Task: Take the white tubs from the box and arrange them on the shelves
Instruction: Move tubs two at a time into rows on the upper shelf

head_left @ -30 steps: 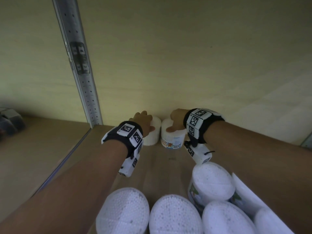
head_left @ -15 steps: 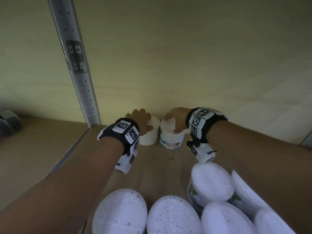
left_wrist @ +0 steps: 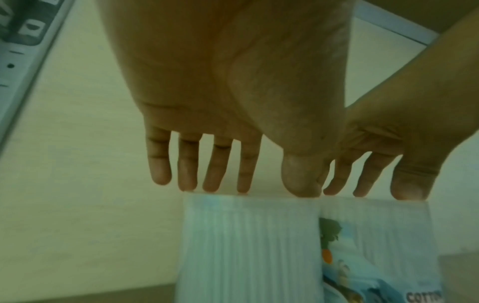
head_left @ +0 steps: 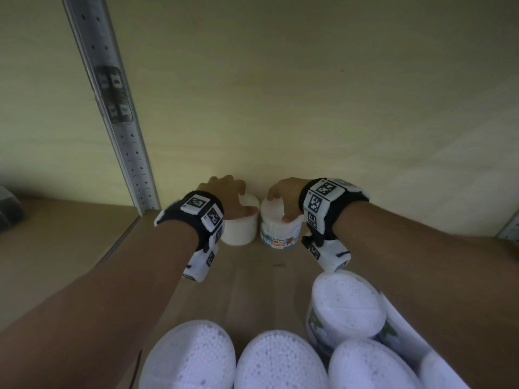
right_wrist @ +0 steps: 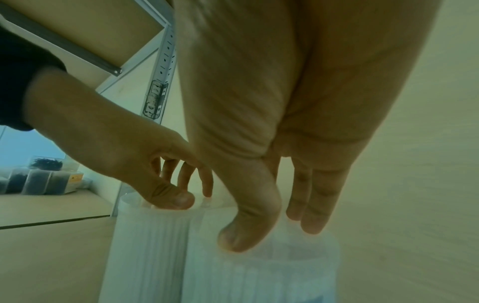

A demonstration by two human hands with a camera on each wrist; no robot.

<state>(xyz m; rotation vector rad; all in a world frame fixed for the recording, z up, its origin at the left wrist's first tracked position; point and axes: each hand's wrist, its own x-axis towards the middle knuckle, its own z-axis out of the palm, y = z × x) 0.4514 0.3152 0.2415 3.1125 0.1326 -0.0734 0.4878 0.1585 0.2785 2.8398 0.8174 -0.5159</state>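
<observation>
Two white ribbed tubs stand side by side at the back of the wooden shelf. The left tub is plain white. The right tub shows a "cotton buds" label facing me. My left hand hangs over the left tub, its straight fingertips and thumb touching the lid. My right hand does the same on the right tub, thumb near the front rim, fingers towards the back.
Several more white tubs fill the near foreground under my forearms. A perforated metal upright rises at the left, and the pale back panel stands just behind the two tubs. Dark containers sit on the neighbouring shelf to the left.
Both hands stay on top of the two tubs at the back. The right thumb has shifted towards the lid's front edge, and the view has drifted slightly.
</observation>
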